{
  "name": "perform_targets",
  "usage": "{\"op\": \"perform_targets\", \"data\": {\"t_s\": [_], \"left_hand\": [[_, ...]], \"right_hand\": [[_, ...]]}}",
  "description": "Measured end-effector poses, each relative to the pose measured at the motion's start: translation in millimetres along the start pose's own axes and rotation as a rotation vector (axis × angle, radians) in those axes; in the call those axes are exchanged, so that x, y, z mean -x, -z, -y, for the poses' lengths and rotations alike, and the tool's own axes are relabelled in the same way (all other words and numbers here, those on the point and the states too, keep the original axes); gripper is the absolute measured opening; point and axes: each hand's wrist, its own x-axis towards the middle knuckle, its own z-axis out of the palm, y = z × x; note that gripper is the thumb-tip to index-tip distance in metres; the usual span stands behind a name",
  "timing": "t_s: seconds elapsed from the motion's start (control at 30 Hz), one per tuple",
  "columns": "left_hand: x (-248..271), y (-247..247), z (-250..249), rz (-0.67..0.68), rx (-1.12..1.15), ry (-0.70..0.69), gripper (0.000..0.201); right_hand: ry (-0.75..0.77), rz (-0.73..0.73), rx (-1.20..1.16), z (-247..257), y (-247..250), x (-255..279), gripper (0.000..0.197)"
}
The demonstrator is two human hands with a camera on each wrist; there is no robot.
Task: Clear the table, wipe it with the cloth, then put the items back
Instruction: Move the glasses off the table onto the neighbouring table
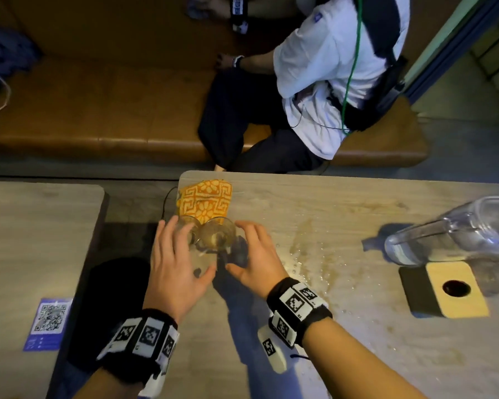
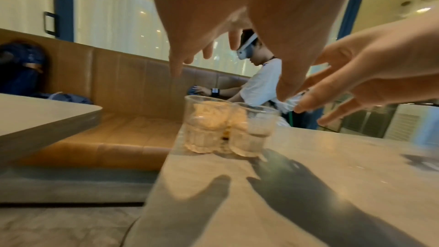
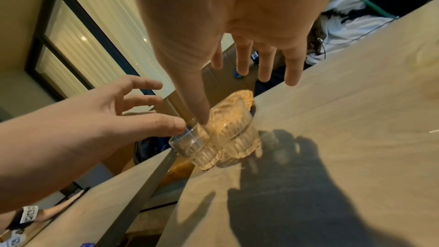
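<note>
Water (image 1: 308, 254) is on the table (image 1: 343, 214), so wiping looks undone, while two glasses (image 1: 211, 234) stand at the near left edge by the cloth (image 1: 204, 200), between the left hand (image 1: 176, 257) and right hand (image 1: 255, 254), fingers spread, holding nothing.

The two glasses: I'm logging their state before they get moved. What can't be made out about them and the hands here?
- Contents of the two glasses: blurred in both wrist views, hands overlap them in the head view.
- Whether the left hand or right hand touches glass: unclear; fingers look spread.
- Pitcher: cut off by the head view's right edge.
</note>
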Motion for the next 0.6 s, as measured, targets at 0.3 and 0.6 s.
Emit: {"op": "perform_targets", "data": {"t_s": [0.3,0.6], "left_hand": [[66,-74,-174,0.243,0.173,-0.617,0.045],[79,-170,-351,0.445,0.038,-0.744,0.035]], "right_hand": [[-0.001,-0.294,0.039,-92,171,167,0.044],[-0.533,-0.900,0.049,-301,341,263,0.041]]}}
